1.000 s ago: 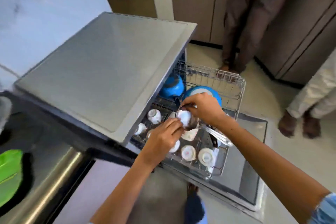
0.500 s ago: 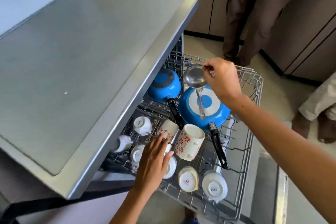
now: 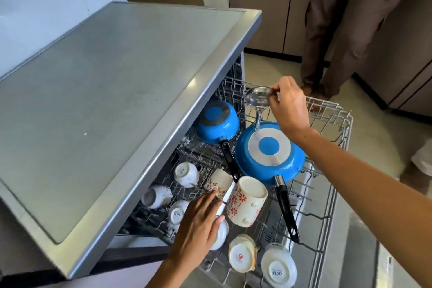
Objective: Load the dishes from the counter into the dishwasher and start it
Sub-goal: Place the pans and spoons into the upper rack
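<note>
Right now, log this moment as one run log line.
stage: loading rack | right hand: holding steel ladle above blue pan | left hand: on upturned cups, fingertips at floral mug | rack: pulled out | dishwasher: not started

Wire rack (image 3: 336,170) pulled out of the dishwasher (image 3: 131,105). Small blue saucepan (image 3: 216,123) and bigger blue pan (image 3: 268,154) both inverted, black handles pointing toward the camera. Steel ladle (image 3: 257,98) held above the pan, bowl up, stem down. Two floral mugs (image 3: 246,201) lying tilted mid-rack. White cups (image 3: 278,269) upside down along the near and left rows.
</note>
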`<control>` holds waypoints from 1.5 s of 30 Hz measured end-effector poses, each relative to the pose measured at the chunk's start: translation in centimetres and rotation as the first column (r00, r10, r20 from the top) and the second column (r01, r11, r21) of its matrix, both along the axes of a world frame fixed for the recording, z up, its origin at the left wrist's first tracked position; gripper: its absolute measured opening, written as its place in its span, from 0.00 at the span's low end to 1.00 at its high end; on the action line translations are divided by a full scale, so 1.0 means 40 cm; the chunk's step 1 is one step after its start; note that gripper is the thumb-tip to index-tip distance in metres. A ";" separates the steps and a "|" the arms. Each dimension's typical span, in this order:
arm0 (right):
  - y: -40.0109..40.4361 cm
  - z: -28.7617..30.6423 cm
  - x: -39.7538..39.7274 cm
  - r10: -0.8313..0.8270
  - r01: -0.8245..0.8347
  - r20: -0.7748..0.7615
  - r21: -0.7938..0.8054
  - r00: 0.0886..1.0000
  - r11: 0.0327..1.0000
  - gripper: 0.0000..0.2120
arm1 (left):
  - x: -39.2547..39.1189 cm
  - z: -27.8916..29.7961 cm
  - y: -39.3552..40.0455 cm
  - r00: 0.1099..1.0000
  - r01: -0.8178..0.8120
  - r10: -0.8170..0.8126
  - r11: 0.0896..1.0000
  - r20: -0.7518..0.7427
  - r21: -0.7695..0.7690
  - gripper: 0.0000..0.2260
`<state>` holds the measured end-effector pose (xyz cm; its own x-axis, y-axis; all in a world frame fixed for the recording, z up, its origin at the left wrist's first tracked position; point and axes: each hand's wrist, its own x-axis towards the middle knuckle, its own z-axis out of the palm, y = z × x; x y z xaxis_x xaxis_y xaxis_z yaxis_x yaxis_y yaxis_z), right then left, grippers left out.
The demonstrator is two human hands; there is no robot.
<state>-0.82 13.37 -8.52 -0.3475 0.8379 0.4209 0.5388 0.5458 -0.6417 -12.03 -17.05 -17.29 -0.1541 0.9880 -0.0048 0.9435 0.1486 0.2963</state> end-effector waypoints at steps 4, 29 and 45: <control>0.041 -0.012 -0.005 -0.072 0.071 -0.129 -0.012 0.989 0.997 0.03 | -0.006 0.002 0.007 1.000 0.020 -0.020 1.000 0.012 -0.013 0.23; 0.162 -0.220 -0.095 0.130 -0.039 0.436 -0.211 0.890 0.977 0.16 | -0.105 0.005 0.324 0.982 -0.056 -0.011 0.938 -0.190 -0.343 0.21; 0.144 -0.230 -0.150 0.262 -0.108 0.674 -0.261 0.690 0.959 0.20 | -0.109 -0.008 0.307 0.984 -0.088 0.019 0.918 -0.179 -0.386 0.20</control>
